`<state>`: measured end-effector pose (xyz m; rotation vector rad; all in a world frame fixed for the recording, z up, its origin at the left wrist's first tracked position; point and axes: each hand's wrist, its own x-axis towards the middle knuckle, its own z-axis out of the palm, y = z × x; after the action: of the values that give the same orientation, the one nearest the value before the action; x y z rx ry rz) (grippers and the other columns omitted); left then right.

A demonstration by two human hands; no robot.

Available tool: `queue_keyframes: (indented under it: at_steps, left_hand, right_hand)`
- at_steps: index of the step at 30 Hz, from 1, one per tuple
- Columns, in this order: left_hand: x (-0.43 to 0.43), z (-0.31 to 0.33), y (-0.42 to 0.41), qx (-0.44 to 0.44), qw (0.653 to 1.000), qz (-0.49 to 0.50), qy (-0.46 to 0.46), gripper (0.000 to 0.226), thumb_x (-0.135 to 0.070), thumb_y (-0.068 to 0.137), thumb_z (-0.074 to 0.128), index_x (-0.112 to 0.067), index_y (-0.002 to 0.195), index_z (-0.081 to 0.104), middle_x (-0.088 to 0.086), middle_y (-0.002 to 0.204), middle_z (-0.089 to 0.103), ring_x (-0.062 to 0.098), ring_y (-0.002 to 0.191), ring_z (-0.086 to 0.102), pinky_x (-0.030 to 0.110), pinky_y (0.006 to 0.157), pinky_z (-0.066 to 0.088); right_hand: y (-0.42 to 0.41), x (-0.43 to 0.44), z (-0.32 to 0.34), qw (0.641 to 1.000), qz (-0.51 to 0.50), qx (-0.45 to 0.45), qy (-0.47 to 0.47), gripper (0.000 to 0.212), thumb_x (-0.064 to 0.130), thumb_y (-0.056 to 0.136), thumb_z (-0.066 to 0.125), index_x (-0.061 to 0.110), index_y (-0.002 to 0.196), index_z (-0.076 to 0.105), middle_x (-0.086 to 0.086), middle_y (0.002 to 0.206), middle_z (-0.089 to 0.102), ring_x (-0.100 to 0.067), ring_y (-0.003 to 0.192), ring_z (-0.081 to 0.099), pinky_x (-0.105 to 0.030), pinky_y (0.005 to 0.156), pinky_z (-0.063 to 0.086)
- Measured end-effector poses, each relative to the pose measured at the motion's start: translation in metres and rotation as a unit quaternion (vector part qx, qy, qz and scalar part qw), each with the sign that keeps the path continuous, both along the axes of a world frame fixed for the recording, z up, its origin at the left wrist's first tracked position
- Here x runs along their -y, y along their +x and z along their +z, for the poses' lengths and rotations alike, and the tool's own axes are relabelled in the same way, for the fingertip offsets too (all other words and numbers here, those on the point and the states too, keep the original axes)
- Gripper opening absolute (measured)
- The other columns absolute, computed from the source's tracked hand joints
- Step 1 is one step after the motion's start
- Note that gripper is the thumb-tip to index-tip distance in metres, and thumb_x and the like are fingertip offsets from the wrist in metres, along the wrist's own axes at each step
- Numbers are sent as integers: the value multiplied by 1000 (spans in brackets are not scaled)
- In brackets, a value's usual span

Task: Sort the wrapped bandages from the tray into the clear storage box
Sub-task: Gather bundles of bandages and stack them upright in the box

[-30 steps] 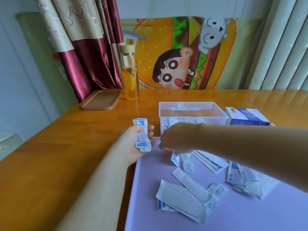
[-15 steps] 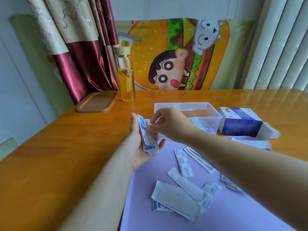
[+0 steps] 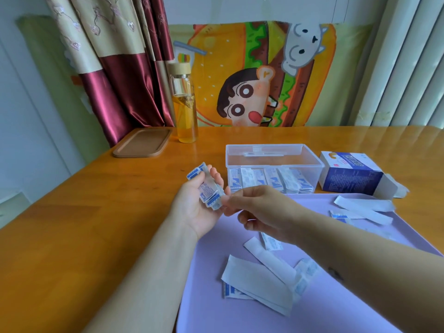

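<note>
My left hand [image 3: 194,207] is raised palm-up over the table's wood, just left of the purple tray [image 3: 336,308], and grips a small stack of wrapped bandages [image 3: 207,188]. My right hand [image 3: 262,210] reaches across from the right with loosely curled fingers, its fingertips at the lower end of that stack. Nothing separate shows between its fingers. Several loose wrapped bandages [image 3: 259,277] lie on the tray below my right hand, and more bandages [image 3: 365,207] lie at its far right. Behind the tray stands the clear storage box [image 3: 274,147], with a row of wrapped bandages [image 3: 271,180] upright against its front wall.
An opened blue and white carton [image 3: 350,174] lies right of the box. A glass bottle [image 3: 185,109] of amber liquid and a flat wooden tray [image 3: 143,141] stand at the table's back left. Curtains and a cartoon cloth hang behind the table.
My right hand lifted off the tray, brought a bandage to the stack in my left hand, and now sits at the stack's lower end. My left hand stayed roughly in place.
</note>
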<state>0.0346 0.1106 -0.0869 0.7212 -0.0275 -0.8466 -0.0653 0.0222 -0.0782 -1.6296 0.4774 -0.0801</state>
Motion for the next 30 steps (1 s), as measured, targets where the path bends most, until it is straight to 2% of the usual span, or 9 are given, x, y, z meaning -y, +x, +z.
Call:
queue_keyframes:
  at_steps: [2, 6, 10, 13, 18, 21, 24, 28, 30]
  left_hand:
    - [-1, 0, 1, -2, 1000, 3, -19, 23, -26, 100, 41, -16, 103, 61, -5, 78, 63, 7, 69, 59, 29, 86, 46]
    - [0, -3, 5, -14, 998, 14, -59, 25, -26, 100, 40, -15, 110, 59, -4, 74, 63, 7, 58, 61, 28, 71, 49]
    - [-1, -2, 10, -32, 995, 38, -85, 23, -25, 101, 38, -14, 105, 58, -4, 73, 61, 7, 57, 56, 25, 65, 47]
    - [-4, 0, 15, -39, 991, 86, -91, 23, -22, 101, 36, -13, 97, 57, -3, 72, 59, 8, 59, 54, 24, 66, 47]
    - [-9, 4, 12, -76, 982, 110, -130, 21, -20, 100, 40, -11, 96, 59, 2, 75, 62, 9, 54, 60, 26, 66, 48]
    - [-7, 5, 8, -74, 987, 79, -117, 21, -21, 100, 42, -9, 97, 59, 3, 76, 62, 11, 59, 60, 29, 68, 50]
    - [-6, 6, 4, -66, 992, 34, -102, 22, -19, 99, 43, -6, 109, 57, 5, 78, 60, 12, 66, 59, 29, 64, 56]
    - [-2, 7, -4, -30, 996, -55, -66, 28, -12, 96, 43, -7, 120, 57, 6, 81, 56, 10, 63, 52, 24, 60, 55]
    - [0, 6, -12, 8, 993, -117, -27, 28, -10, 94, 43, -11, 115, 62, 3, 78, 57, 7, 58, 49, 19, 54, 49]
  right_hand:
    - [2, -3, 1, 1000, -1, 13, -10, 18, 22, 86, 66, 15, 70, 66, 2, 71, 67, -10, 55, 42, -19, 55, 37]
    - [0, -5, 1, 995, -25, 33, -90, 18, 22, 84, 68, 16, 67, 64, 5, 66, 67, -7, 50, 44, -18, 52, 38]
    - [-12, -2, 1, 990, -31, 45, -130, 15, 19, 83, 67, 12, 69, 65, 4, 63, 67, -6, 50, 46, -19, 53, 38]
    - [-30, 4, 0, 987, -28, 21, -157, 17, 18, 81, 66, 15, 65, 64, 4, 61, 66, -6, 50, 46, -19, 54, 36]
    - [-45, 21, -5, 956, -72, -53, -278, 26, 24, 84, 63, 17, 59, 62, 11, 41, 54, -3, 37, 36, -15, 41, 28]
    - [-43, 24, -11, 918, -35, -98, -382, 30, 35, 81, 65, 19, 57, 58, 7, 52, 58, -5, 47, 43, -17, 47, 32]
    - [-42, 29, -9, 888, -37, -68, -453, 27, 40, 79, 67, 23, 63, 53, 6, 63, 58, -9, 56, 48, -20, 51, 35]
    - [-35, 27, 6, 901, -27, 49, -430, 11, 36, 83, 64, 32, 81, 54, 14, 80, 59, -1, 59, 50, -12, 55, 39]
    - [-27, 24, 12, 912, -42, 94, -396, 21, 39, 83, 61, 34, 103, 54, 16, 98, 58, -3, 70, 55, -17, 63, 43]
